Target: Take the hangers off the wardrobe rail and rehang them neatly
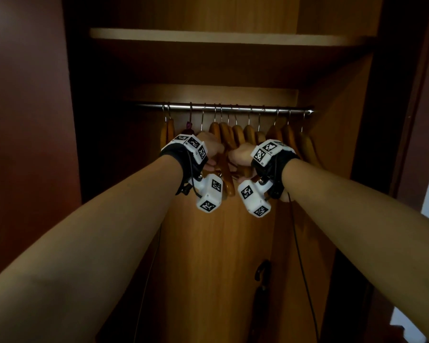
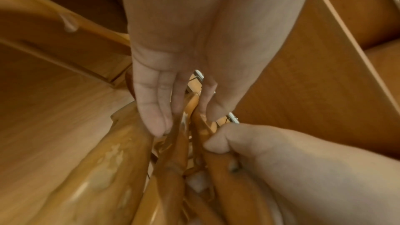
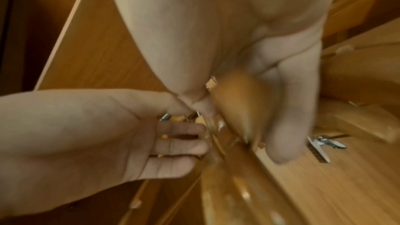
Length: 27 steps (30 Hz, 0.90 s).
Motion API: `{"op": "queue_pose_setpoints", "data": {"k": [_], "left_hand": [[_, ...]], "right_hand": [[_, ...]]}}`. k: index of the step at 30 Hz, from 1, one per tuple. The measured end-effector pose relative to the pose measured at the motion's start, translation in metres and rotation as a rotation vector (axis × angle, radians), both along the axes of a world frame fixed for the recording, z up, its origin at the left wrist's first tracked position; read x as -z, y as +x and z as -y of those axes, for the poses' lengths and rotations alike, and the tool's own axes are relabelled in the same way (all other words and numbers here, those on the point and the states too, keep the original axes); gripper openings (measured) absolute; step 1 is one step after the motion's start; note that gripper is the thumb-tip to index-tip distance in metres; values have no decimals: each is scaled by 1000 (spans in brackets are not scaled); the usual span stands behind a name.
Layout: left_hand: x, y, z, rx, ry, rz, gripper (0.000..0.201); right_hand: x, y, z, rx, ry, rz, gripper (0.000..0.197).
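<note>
Here, a row of glossy amber-brown wooden hangers (image 1: 235, 134) with thin metal hooks hangs from the horizontal chrome wardrobe rail (image 1: 223, 108), and both hands are raised into the middle of that row, just below the rail.

The left hand (image 1: 209, 151) sits on the left side of the central cluster. In the left wrist view its fingers (image 2: 151, 109) lie nearly straight, pressed against the flat wooden shoulders, with the thumb on the far side of one shoulder; whether it truly clamps the wood or only presses it is hard to tell.

The right hand (image 1: 240, 154) is just beside the left, almost touching it. In the right wrist view its fingers (image 3: 290, 117) are curled round the rounded shoulder of one hanger (image 3: 240, 105), thumb on the near side.

The hangers' hooks are unevenly spaced along the rail, some bunched, some apart, and the shoulders lean at differing angles. Two hang at the far left, several at the right beyond the hands. Their lacquer shows pale reflections.

Above the rail is a pale wooden shelf (image 1: 221, 37).
</note>
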<state>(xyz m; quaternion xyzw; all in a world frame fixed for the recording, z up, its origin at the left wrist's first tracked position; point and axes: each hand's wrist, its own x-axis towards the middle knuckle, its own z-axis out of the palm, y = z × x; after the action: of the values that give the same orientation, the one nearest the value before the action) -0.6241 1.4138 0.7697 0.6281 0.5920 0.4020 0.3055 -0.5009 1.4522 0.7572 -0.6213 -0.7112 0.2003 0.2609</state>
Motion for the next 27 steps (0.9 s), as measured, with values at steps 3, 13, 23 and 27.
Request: {"op": "queue_pose_setpoints", "data": {"k": [3, 13, 23, 27], "left_hand": [[8, 7, -3, 32, -16, -73, 28], [27, 3, -9, 35, -81, -132, 30], [38, -16, 13, 183, 26, -46, 17], [46, -24, 31, 286, 101, 43, 17]], "right_hand": [[2, 4, 4, -38, -111, -32, 22], [16, 18, 4, -33, -142, 69, 24], [16, 7, 69, 62, 39, 179, 40], [25, -2, 101, 83, 131, 134, 47]]}}
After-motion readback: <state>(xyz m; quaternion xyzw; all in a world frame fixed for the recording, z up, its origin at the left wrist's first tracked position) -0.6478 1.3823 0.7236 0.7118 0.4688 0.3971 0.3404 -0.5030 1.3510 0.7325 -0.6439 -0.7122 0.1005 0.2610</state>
